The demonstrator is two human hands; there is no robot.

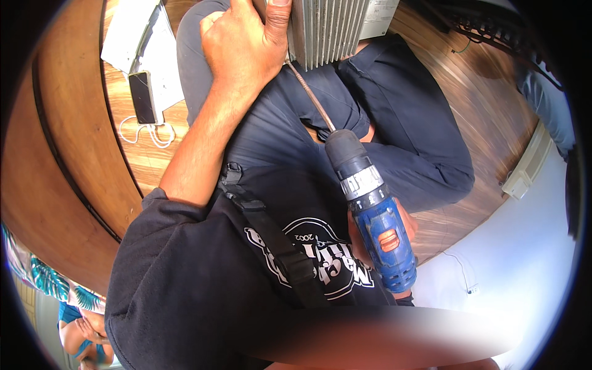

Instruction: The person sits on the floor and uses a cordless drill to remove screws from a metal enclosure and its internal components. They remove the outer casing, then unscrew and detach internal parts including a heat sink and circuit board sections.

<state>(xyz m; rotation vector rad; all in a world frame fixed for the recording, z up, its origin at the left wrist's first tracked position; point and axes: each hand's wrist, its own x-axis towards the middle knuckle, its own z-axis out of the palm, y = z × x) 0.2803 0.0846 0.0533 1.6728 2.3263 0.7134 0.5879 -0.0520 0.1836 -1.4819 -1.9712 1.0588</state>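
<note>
Leftmost, in the upper left of the frame, one dark phone (pixel 142 96) lies on the wooden floor (pixel 475 92) beside white papers (pixel 132 37), with a white cable (pixel 148 132) looped just below it. Moving toward the top centre, the left hand (pixel 243 46) is wrapped firmly on the edge of one grey finned metal unit (pixel 327 28), thumb pressed up its side; it looks rigid and fairly heavy, with thin fins that could bend, so the solid outer edge seems the safer place to grip. Right of centre, one blue cordless drill (pixel 373 216) points up and left, its long thin bit (pixel 310 95) reaching the lower corner of the unit. The right hand (pixel 404 225) is mostly hidden behind the drill body and appears closed round its handle. The drill probably feels weighty but balanced when held there.
</note>
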